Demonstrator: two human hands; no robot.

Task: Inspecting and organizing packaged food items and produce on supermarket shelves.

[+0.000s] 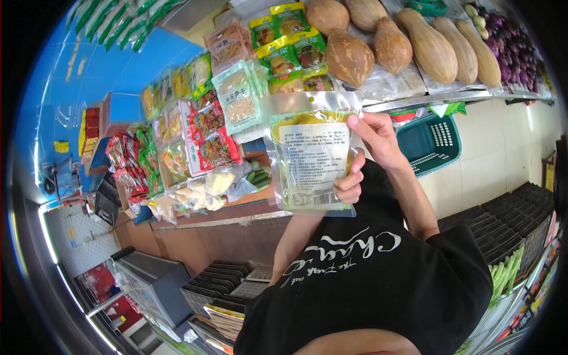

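A clear-edged plastic food packet (310,151) is held up in front of my chest. Its back faces me, with a white printed label and a barcode, and yellow-green food shows near its top. My right hand (378,138) pinches the packet's upper right edge between thumb and fingers. From behind, my left hand (349,183) supports it; only the fingers curling round the right edge are visible, and the palm is hidden. Beyond the packet lie green-and-yellow pickled vegetable packets (284,57) and pale green packets of dried food (237,97).
Several pumpkins (349,55) and purple onions (514,53) lie on the metal-edged display shelf (412,103). A green plastic basket (443,151) stands below it. Red packets (213,137) and bagged cucumbers (258,176) sit at left. Black crates (501,222) are stacked at right.
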